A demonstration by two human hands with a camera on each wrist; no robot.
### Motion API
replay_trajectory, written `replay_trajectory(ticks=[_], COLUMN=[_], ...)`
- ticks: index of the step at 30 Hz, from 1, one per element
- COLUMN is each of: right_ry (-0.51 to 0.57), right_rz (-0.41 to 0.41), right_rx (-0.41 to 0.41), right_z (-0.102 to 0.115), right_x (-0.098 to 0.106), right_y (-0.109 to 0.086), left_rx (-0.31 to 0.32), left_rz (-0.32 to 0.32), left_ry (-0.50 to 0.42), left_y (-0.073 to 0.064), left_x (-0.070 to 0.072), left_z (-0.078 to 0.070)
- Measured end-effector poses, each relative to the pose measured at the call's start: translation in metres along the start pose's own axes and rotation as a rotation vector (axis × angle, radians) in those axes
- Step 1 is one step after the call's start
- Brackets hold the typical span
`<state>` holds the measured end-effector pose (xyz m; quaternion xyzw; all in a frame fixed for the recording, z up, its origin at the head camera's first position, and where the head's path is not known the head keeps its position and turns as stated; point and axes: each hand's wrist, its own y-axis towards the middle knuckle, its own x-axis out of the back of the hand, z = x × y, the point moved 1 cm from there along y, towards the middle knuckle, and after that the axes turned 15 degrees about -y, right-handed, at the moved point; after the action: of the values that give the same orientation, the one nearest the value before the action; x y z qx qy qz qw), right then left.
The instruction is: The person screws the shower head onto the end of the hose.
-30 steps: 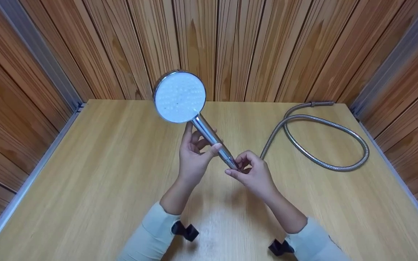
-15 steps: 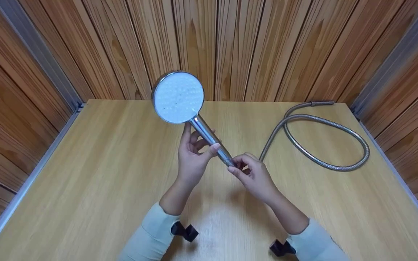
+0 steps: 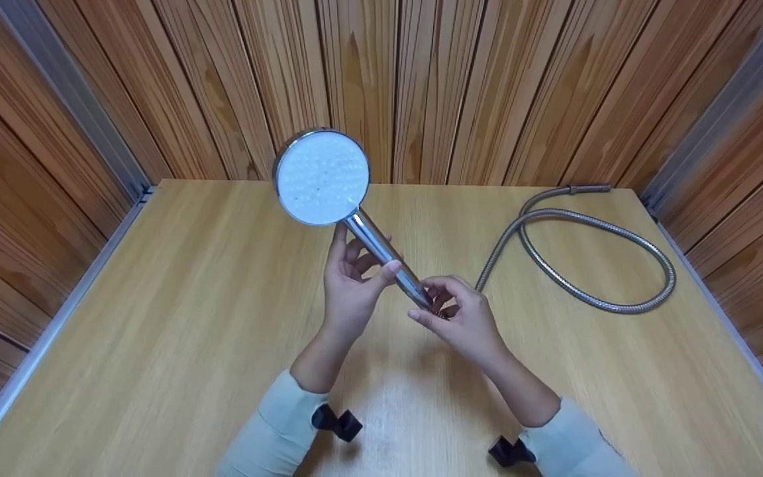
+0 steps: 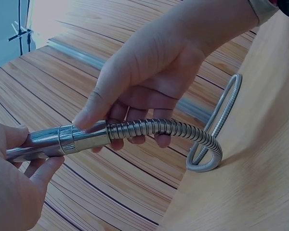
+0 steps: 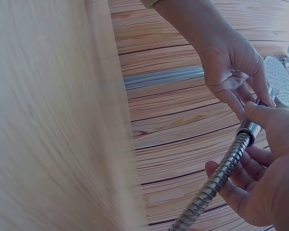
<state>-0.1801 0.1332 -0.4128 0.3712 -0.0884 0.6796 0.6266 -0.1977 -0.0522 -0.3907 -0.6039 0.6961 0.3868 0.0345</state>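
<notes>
My left hand (image 3: 352, 288) grips the chrome handle of a hand shower head (image 3: 323, 177), whose round white spray face points up toward the head camera. The handle slants down to the right. At its lower end my right hand (image 3: 464, 318) pinches the smooth metal nut (image 4: 91, 137) of a ribbed shower hose (image 4: 168, 127), with the thumb on top and the fingers behind. In the left wrist view the nut sits against the handle's end, in line with it. The right wrist view shows the hose (image 5: 209, 192) running down past my right fingers.
The rest of the hose (image 3: 620, 308) lies looped on the right of the wooden table (image 3: 156, 331), its free end near the back edge. Wood-plank walls (image 3: 414, 86) stand behind and at both sides, with metal rails along the corners.
The shower head has shifted slightly left. My right thumb and fingers have moved in over the nut, then spread back a little. The hose loop on the table stays where it was.
</notes>
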Motion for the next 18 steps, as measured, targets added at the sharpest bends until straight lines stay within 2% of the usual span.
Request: replay_trajectory(ticks=[7,13,18], right_ry=[0.018,0.065,0.098], right_rz=[-0.072,-0.06,-0.015], right_rx=[0.013,0.026,-0.034], right_z=[-0.0008,-0.0014,0.0041], right_x=[-0.0049,-0.0077,-0.0073], right_y=[0.0005,0.0,0.0006], left_rx=[-0.003,-0.012,-0.005], left_rz=[0.016,0.05,0.071], left_ry=[0.009,0.013,0.026], left_y=[-0.0001,0.0008,0.001], left_x=[-0.0013,-0.0018,-0.0012], left_z=[0.0002,-0.0013,-0.0034])
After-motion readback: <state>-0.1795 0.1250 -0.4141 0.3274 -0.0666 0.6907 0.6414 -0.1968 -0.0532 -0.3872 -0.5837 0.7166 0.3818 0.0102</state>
